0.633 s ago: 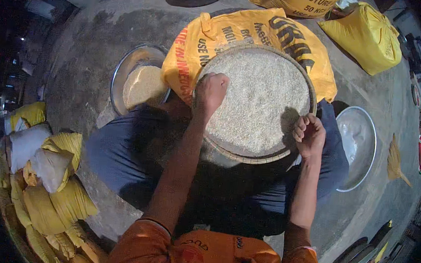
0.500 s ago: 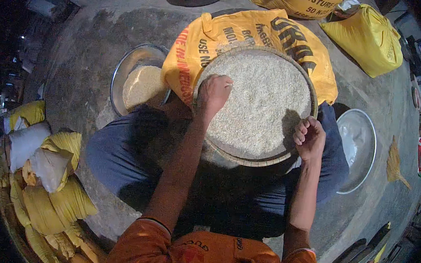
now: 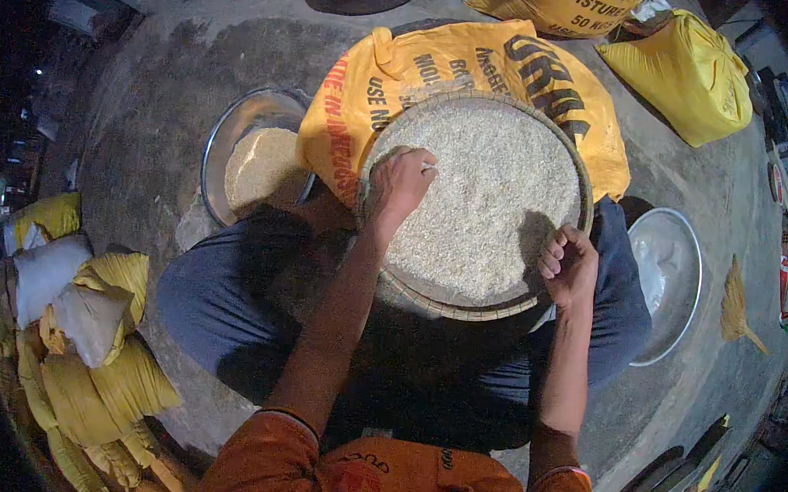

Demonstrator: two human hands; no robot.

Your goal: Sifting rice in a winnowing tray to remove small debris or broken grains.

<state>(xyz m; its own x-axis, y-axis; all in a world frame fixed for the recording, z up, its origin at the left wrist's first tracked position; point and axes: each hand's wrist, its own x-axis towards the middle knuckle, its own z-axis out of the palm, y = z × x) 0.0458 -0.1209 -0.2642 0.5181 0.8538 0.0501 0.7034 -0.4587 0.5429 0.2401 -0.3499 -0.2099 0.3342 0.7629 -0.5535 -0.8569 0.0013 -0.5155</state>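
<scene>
Your left hand (image 3: 401, 184) has crept a little inward over the white grains (image 3: 499, 180), its fist loosening into a pinch with the fingertips pointing right. That keeps the work on the left part of the round woven tray (image 3: 463, 307), which sits over your lap with the grains spread inside it. The pinch is closed, with something pale at its tips; whether you grip a grain, I can't tell. Your right hand (image 3: 570, 269) stays at the tray's right edge, fingers loosely curled; whether anything is inside, I can't tell.

Counting around you: one tray; two metal basins, the left one (image 3: 210, 162) holding one tan heap (image 3: 258, 168), the other (image 3: 695, 285) on your right; two orange sacks, one (image 3: 361, 70) partly under the tray and one (image 3: 566, 4) beyond; one tied yellow sack (image 3: 685, 74) ahead to the right; one straw broom (image 3: 734, 302) on the floor (image 3: 197, 59).
</scene>
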